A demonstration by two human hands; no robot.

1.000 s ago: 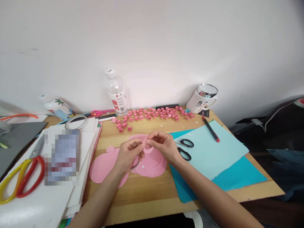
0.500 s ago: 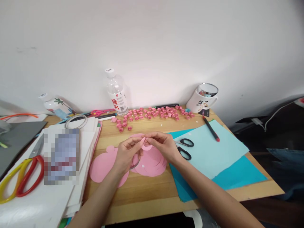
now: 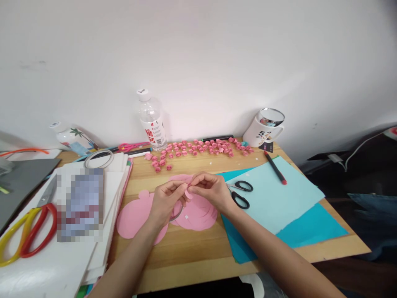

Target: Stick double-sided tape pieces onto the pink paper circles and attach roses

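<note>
Over the middle of the table, my left hand (image 3: 166, 199) and my right hand (image 3: 212, 190) meet, fingertips pinched on a small pink paper strip (image 3: 187, 193). The fingers hide much of the strip. Beneath them lie pink paper circles (image 3: 198, 215), overlapping, and part of a grey ring (image 3: 177, 212) shows below my left fingers. Behind my hands, many small rolled pink paper roses (image 3: 195, 148) are spread near the wall. Just right of my right hand, black-handled scissors (image 3: 242, 193) rest on blue paper.
At the back stand a clear bottle (image 3: 151, 120) and a white mug (image 3: 263, 127). A red-tipped marker (image 3: 275, 167) lies on light blue sheets (image 3: 288, 198). Large red-and-yellow scissors (image 3: 31, 231) rest on white papers (image 3: 68, 265) at the left, beside a blurred-out object (image 3: 82, 205).
My right fingers have curled closer against the left fingertips, and less of the pink strip's curve shows between them. The things on the table stay in place.
</note>
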